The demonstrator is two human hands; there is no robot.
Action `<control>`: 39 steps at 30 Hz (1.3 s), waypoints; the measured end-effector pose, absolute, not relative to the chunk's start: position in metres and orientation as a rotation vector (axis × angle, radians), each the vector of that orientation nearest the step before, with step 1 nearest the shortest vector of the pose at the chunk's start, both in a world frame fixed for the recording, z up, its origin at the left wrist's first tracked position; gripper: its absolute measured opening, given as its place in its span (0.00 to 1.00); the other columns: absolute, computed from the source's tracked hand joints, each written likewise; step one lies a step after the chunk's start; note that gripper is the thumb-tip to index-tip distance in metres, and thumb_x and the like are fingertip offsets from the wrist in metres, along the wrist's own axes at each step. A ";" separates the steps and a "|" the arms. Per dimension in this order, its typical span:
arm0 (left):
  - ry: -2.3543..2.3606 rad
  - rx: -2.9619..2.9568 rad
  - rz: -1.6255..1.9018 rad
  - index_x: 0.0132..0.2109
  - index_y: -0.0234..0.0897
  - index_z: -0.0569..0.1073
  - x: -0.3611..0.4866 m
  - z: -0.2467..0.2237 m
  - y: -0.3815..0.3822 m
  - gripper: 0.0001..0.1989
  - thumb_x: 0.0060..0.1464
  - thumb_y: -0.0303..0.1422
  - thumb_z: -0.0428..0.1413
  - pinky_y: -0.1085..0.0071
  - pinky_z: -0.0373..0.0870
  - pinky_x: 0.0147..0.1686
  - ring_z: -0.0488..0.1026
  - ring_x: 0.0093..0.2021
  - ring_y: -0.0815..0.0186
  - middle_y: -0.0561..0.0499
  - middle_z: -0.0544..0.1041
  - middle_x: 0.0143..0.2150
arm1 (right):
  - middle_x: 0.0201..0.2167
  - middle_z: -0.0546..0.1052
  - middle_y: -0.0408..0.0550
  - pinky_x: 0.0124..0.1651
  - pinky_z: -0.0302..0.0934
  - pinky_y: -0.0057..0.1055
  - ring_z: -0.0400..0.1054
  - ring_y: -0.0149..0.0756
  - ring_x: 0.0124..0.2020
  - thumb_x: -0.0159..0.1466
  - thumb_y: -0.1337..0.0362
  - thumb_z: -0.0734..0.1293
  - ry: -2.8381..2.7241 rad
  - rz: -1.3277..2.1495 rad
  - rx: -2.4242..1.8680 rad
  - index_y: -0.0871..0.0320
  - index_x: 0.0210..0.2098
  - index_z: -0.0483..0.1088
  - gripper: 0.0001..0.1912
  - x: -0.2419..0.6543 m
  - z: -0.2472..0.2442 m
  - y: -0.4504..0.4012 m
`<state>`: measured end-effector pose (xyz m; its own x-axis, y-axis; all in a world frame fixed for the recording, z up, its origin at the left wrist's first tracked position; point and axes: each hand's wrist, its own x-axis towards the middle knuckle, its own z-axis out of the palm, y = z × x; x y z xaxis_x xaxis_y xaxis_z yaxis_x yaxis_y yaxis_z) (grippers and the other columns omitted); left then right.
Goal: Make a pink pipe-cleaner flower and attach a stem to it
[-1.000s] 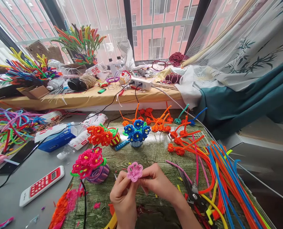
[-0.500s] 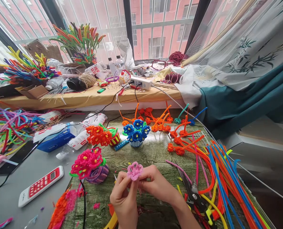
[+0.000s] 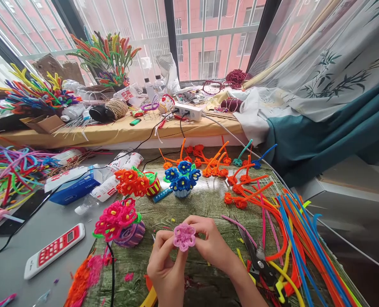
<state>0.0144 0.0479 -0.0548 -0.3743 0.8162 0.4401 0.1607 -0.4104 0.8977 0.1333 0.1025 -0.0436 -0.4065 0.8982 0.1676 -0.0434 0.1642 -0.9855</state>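
Pink fuzzy pipe-cleaner flower (image 3: 184,237) has been shifted slightly toward the near edge of the green wood-grain tabletop (image 3: 205,207) — held above it, pinched by left hand (image 3: 166,266) and right hand (image 3: 215,245); shaping judged unfinished

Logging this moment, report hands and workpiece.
Left hand and right hand both on pink pipe-cleaner flower. Flower upright, petals facing camera. Nothing blocking it.

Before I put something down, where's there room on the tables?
There's a bare patch of wood-grain table between the blue flowers and the right hand, and a smaller one of grey table between the blue box and the red-and-white keypad device. The right side is packed with pipe cleaners, and the windowsill is cluttered too.
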 end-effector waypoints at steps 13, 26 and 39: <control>1.332 1.371 1.941 0.34 0.43 0.81 0.013 -0.050 0.046 0.09 0.52 0.22 0.64 0.74 0.66 0.34 0.68 0.33 0.68 0.56 0.73 0.32 | 0.27 0.77 0.46 0.27 0.57 0.26 0.62 0.30 0.24 0.60 0.55 0.75 -1.537 1.324 -0.661 0.58 0.33 0.83 0.11 0.134 -0.045 0.100; 1.307 1.034 1.931 0.28 0.42 0.80 0.026 -0.045 0.044 0.05 0.49 0.33 0.68 0.75 0.68 0.35 0.68 0.33 0.68 0.56 0.71 0.30 | 0.25 0.80 0.49 0.30 0.61 0.26 0.70 0.34 0.27 0.63 0.63 0.73 -1.580 1.337 -0.634 0.59 0.30 0.84 0.09 0.133 -0.049 0.099; 1.367 1.192 1.871 0.26 0.42 0.77 0.024 -0.036 0.041 0.08 0.50 0.32 0.67 0.71 0.60 0.33 0.63 0.32 0.66 0.55 0.68 0.29 | 0.27 0.80 0.48 0.30 0.60 0.26 0.68 0.33 0.27 0.62 0.63 0.73 -1.552 1.381 -0.611 0.60 0.31 0.83 0.07 0.134 -0.041 0.096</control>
<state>0.0244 0.0412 -0.0362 -0.4703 0.8131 0.3430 0.0797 -0.3480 0.9341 0.1337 0.0958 -0.0414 -0.4355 0.8440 0.3129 -0.2126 0.2413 -0.9469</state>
